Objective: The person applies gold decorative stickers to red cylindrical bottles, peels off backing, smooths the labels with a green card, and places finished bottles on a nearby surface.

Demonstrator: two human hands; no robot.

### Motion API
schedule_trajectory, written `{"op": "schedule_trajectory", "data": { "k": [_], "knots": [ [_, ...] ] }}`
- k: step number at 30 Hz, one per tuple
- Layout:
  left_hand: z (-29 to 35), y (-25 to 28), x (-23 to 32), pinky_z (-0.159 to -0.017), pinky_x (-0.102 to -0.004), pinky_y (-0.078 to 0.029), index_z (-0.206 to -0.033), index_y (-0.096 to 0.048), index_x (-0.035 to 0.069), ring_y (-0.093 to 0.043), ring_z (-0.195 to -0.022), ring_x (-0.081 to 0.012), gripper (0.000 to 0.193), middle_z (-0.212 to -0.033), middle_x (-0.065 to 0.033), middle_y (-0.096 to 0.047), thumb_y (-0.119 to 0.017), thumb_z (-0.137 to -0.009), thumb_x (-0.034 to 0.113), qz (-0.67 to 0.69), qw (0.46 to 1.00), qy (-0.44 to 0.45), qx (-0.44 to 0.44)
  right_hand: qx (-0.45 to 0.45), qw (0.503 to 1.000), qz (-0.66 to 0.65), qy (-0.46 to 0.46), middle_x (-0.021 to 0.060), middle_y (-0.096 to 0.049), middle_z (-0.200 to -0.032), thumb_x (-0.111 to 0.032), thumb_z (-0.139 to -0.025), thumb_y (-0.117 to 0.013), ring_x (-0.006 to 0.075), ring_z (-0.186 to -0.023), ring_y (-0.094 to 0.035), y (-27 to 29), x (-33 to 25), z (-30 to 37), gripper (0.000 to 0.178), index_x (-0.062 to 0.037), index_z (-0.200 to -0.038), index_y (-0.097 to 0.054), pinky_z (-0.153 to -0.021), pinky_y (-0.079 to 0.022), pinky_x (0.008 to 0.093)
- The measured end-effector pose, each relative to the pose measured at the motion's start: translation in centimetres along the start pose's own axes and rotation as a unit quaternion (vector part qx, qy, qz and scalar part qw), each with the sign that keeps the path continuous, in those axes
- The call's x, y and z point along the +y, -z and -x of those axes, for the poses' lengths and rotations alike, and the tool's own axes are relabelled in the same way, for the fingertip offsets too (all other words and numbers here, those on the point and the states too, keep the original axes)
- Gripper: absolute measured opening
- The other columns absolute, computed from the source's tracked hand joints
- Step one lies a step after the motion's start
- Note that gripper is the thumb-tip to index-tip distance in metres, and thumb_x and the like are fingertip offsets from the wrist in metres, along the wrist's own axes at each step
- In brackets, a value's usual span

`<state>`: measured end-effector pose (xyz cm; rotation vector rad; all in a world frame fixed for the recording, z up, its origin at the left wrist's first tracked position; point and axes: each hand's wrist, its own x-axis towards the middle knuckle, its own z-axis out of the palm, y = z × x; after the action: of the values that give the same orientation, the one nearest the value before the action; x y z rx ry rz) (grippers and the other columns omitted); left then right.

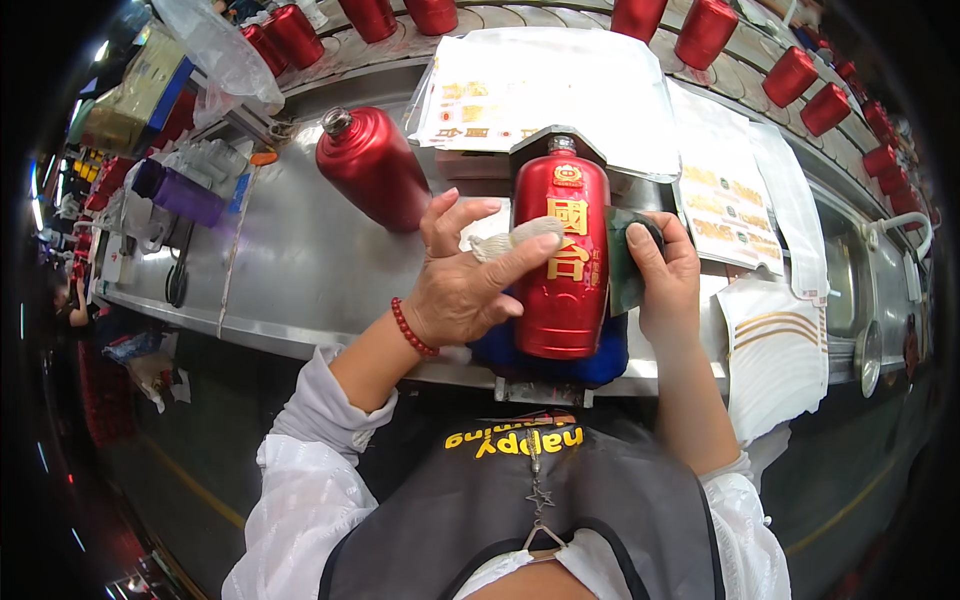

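Note:
A glossy red bottle (566, 310) with gold characters and a gold emblem lies in front of me, neck away, in a dark holder with blue padding (620, 362) under its base. My left hand (455, 265), with a red bead bracelet and a whitish cloth cover on one finger, has its fingers spread, one reaching over the lettering. At the bottle's right side, my right hand (665, 265) pinches a thin dark green sheet (624, 255) with a black part under the thumb. The sheet's edge meets the bottle. A second, plain red bottle (375, 170) stands left of the holder.
Stacks of white printed sheets (540, 75) lie beyond the holder, and more sheets (775, 345) are at the right. Red bottles (705, 35) line a curved conveyor (510, 17) at the back. On the steel bench's left are a purple bottle (190, 195) and black scissors (178, 280).

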<state>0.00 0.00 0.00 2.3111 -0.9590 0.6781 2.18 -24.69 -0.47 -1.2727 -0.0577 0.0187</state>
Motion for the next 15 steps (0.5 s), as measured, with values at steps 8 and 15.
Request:
{"op": "schedule_trajectory", "data": {
  "k": [8, 15],
  "knots": [
    [-2.9, 0.7, 1.6, -0.119, -0.0541, -0.002, -0.127, -0.068, 0.030, -0.041, -0.120, -0.0194, 0.059, -0.114, 0.0100, -0.070, -0.035, -0.097, 0.069, -0.052, 0.987, -0.129, -0.085, 0.026, 1.000, -0.009, -0.009, 0.0017, -0.066, -0.086, -0.018, -0.097, -0.068, 0.0063, -0.067, -0.061, -0.1, -1.1, 0.8, 0.017, -0.0031, -0.102, -0.061, -0.058, -0.050, 0.0214],
    [0.5, -0.3, 4.5, -0.117, -0.0569, -0.013, -0.134, -0.061, 0.023, -0.042, -0.126, -0.0241, 0.056, -0.123, 0.0008, -0.067, -0.066, -0.088, 0.053, -0.030, 0.997, -0.069, -0.011, -0.033, 0.864, 0.366, 0.344, 0.0040, -0.061, -0.080, -0.010, -0.085, -0.076, 0.0174, -0.072, -0.062, -1.0, -2.9, -0.6, 0.016, -0.0085, -0.095, -0.064, -0.061, -0.047, 0.0313]
  ]
}}
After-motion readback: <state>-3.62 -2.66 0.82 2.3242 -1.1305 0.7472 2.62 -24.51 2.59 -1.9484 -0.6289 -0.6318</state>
